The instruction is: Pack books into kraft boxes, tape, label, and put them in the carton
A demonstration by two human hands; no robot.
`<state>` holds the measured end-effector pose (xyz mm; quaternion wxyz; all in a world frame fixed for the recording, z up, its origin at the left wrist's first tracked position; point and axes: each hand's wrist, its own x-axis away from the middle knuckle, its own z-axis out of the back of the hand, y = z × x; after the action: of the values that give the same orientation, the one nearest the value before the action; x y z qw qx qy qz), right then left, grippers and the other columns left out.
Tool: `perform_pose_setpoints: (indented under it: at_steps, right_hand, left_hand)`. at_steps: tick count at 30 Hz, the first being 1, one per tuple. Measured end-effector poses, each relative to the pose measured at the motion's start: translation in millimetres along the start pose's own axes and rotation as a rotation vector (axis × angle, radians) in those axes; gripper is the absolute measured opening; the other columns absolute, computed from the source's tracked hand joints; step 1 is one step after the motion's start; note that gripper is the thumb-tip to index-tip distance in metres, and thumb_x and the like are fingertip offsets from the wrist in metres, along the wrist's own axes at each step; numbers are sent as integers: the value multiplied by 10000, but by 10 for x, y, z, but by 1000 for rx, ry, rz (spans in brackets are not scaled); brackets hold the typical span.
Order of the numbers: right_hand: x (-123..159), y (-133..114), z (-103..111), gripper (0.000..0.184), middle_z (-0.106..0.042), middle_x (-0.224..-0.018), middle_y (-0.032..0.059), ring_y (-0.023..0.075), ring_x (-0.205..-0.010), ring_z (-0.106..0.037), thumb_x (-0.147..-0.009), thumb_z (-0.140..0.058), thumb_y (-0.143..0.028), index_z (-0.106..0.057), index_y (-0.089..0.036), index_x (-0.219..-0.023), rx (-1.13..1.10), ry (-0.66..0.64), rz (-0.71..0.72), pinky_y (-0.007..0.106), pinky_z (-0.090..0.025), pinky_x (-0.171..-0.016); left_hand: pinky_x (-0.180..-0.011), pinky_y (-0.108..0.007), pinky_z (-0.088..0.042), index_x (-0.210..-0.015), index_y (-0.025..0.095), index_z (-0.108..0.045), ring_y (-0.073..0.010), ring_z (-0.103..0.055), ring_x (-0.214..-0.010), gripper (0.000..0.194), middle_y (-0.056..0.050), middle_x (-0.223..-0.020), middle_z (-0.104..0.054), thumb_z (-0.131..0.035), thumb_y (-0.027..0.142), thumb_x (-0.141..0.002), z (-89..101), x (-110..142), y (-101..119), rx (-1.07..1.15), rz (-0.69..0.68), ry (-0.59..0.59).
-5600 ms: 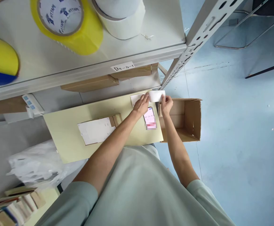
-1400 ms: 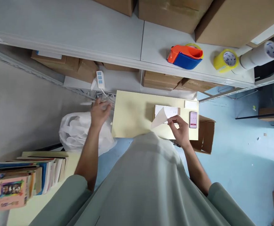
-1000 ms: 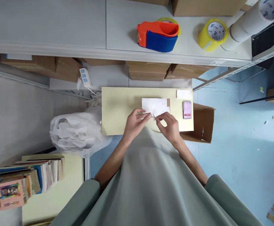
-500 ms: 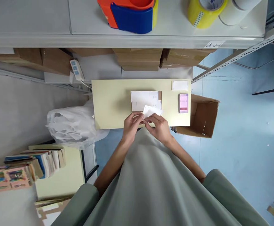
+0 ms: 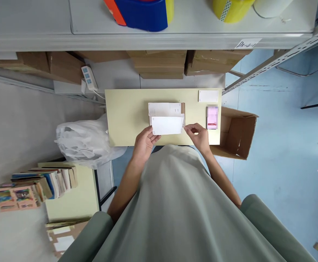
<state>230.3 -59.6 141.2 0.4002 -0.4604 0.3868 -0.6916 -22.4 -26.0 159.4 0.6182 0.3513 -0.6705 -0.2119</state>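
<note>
Tabletop (image 5: 126, 116), in the head view, runs widest left of one carton (image 5: 182, 109), its near edge passing beneath both hands. One white paper slip (image 5: 166, 125) covers the carton's near part, long axis left-to-right. Left hand (image 5: 144, 143) holds its near-left corner, fingers slightly apart; right hand (image 5: 198, 137) meets its right edge, pinch unclear. One phone (image 5: 211, 117) and one second slip (image 5: 208, 96) lie farther right
</note>
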Motion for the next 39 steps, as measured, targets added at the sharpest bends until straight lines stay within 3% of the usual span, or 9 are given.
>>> perform_pose_setpoints:
  at_steps: [11, 20, 31, 39]
  right_hand:
    - [-2, 29, -62, 360, -797, -900, 42, 183, -747, -675, -848, -826, -592, -796, -233, -855, -209, -58, -122, 379, -629, -788]
    - [-29, 57, -85, 365, -775, -829, 48, 206, -744, -687, -855, -773, -598, -764, -234, -829, -103, -7, -116, 376, -603, -756]
    - [-193, 322, -282, 321, -802, -825, 55, 225, -766, -725, -872, -706, -549, -773, -236, -853, 63, -48, -162, 355, -573, -765]
    - [-588, 349, -518, 263, -829, -903, 68, 231, -820, -748, -947, -647, -445, -763, -223, -866, 210, -16, -127, 324, -553, -802]
  left_hand:
    - [-1040, -440, -618, -1051, 237, -715, -313, -737, -1299, 403, -110, -1280, -824, -830, 530, -799, -67, -25, -25, 64, 49, -24]
    - [-1002, -412, -630, -995, 221, -725, -286, -766, -1181, 491, -95, -1176, -811, -961, 552, -720, -55, -142, -146, 43, -7, -48]
    - [-974, -377, -642, -929, 216, -704, -147, -676, -867, 481, -15, -953, -709, -934, 566, -694, 57, -521, -439, -60, -21, 16]
    - [-864, -356, -641, -959, 208, -696, -213, -729, -962, 423, -61, -1014, -756, -879, 534, -761, -23, -1036, -368, -187, -163, 117]
